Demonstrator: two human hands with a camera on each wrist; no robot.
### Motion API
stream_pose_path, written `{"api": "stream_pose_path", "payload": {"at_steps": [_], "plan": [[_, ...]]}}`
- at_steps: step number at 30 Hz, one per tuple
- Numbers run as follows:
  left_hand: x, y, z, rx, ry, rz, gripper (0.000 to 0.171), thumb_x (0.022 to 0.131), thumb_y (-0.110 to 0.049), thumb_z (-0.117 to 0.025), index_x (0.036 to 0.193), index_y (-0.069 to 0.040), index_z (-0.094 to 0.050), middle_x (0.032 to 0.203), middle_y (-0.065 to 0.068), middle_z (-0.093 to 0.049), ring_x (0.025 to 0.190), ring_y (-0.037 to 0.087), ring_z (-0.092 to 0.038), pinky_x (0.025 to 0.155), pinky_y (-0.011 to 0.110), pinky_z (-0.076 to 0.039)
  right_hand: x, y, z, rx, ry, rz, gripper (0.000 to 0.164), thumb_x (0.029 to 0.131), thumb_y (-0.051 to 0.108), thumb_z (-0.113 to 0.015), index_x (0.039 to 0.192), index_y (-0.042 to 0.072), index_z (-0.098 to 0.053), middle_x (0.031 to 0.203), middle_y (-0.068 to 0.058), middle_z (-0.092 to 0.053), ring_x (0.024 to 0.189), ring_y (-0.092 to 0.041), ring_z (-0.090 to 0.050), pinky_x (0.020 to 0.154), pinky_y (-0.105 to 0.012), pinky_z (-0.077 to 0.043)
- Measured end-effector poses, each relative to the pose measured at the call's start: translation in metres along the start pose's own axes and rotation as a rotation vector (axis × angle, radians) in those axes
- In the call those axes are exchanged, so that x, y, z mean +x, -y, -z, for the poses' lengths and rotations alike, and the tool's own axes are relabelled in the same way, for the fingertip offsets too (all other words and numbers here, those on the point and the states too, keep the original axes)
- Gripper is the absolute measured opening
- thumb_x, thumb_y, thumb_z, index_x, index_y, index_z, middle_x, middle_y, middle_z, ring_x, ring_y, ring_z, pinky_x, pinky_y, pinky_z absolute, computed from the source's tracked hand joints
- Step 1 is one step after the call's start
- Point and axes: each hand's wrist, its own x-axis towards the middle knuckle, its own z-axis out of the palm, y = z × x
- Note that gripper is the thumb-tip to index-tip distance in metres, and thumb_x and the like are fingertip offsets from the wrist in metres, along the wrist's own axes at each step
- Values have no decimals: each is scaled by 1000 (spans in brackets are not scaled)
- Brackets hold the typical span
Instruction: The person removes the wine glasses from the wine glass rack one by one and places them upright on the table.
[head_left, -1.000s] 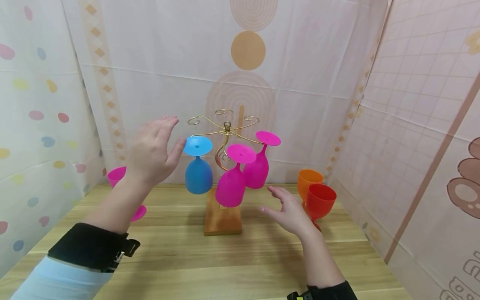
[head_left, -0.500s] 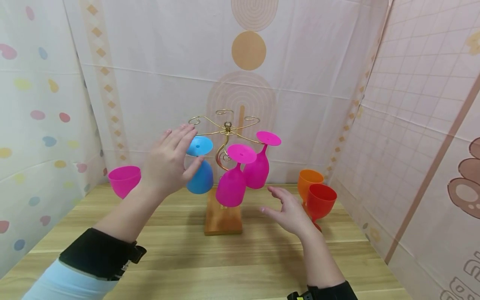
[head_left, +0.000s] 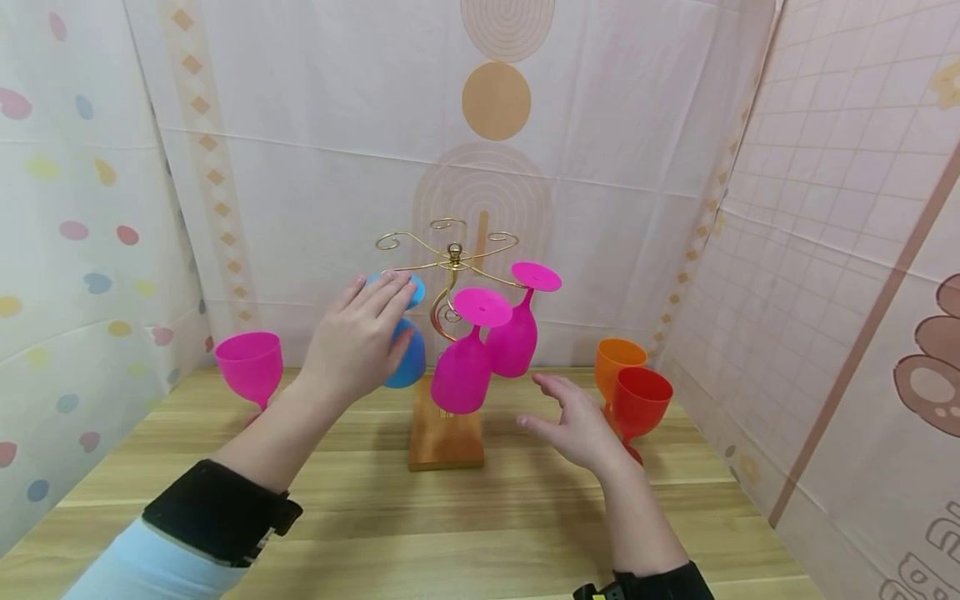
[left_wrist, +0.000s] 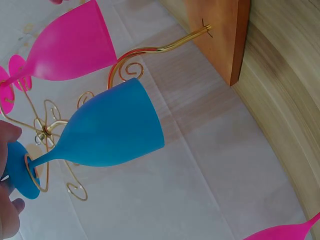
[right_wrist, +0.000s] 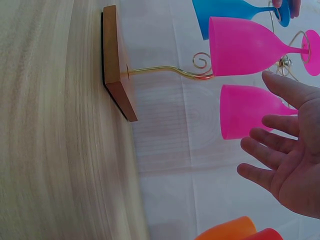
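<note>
Several plastic goblets hang upside down by their feet from a gold wire rack (head_left: 454,257). My left hand (head_left: 356,346) is at the blue goblet (left_wrist: 110,127), its fingers fairly straight over the foot. In the left wrist view, digits lie on either side of that foot at the left edge. The hand covers part of this goblet in the head view. My right hand (head_left: 581,425) is held in the air with spread fingers, holding nothing. It is nearest to the front pink goblet (head_left: 462,371) and the pink goblet behind it (head_left: 513,337).
The rack's wooden base (head_left: 446,437) stands on the wood-grain table (head_left: 450,533). An upright pink goblet (head_left: 251,367) is at the left. On the right, an orange goblet (head_left: 618,360) and a red goblet (head_left: 641,400) stand close together. A patterned cloth (head_left: 337,192) hangs behind.
My left hand has moved right and a little down onto the blue goblet's foot, uncovering the pink goblet at the left. My right hand has stayed nearly still.
</note>
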Motion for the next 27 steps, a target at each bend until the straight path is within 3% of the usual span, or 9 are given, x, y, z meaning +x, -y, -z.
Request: {"api": "stream_pose_path", "payload": {"at_steps": [7,14,27], "plan": [[-1,3,-5,56,-29,-13,52,86,-9,-79,134,3,-63,134,18,-64,128,35,-58,110,55,-41,0,-1,-1,-1,4,1,71,88,39,-81,149,16,-53,146,-4,-55,131,-28,-53,102,-54,-49],[-2,10,-9,104,-43,-23,53,83,-6,-81,132,3,-64,129,18,-67,124,35,-61,108,55,-44,1,-2,-3,-11,1,12,70,88,38,-80,148,15,-53,145,-5,-55,131,-29,-54,102,-54,-49],[-1,13,-1,143,-36,-25,49,85,-4,-80,131,2,-66,128,18,-68,124,35,-61,109,54,-43,0,-2,-3,-24,-1,22,69,88,37,-80,148,14,-54,144,-6,-56,130,-29,-54,104,-54,-48]]}}
